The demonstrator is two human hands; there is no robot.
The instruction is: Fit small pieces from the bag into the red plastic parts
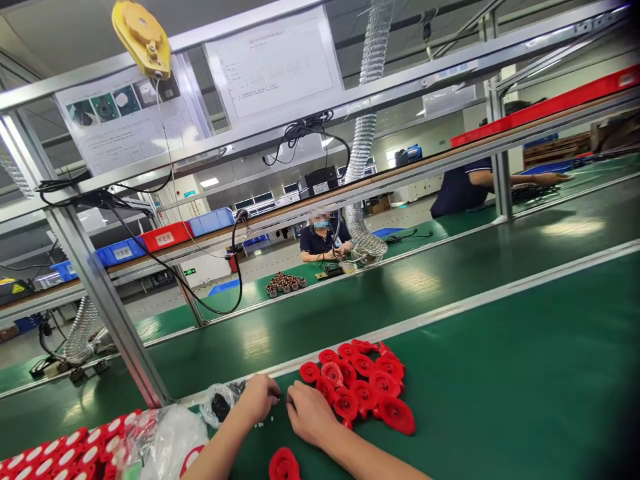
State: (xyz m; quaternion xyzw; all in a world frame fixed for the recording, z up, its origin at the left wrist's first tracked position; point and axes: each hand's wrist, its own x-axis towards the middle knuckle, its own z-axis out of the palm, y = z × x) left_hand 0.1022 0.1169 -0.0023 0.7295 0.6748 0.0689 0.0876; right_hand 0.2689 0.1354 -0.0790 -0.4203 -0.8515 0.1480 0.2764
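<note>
My left hand (257, 400) is closed over the green bench, fingers curled down beside a clear plastic bag (215, 403) of small black parts. Some tiny white pieces (264, 423) lie scattered just below it. Across a narrow gap, my right hand (309, 412) is also closed, its fingertips bent toward the left one. Whatever either hand pinches is too small or hidden to make out. Touching distance from my right hand is a cluster of red round plastic parts (366, 395) with dished centres. One more red part (284, 463) lies alone near the bottom edge.
Rows of red parts with white discs (65, 457) and a crumpled plastic bag (173, 440) fill the lower left. A metal post (107, 280) rises behind them. A yellow tool balancer (143, 37) hangs overhead. Two co-workers sit across the line, near copper-coloured parts (285, 284).
</note>
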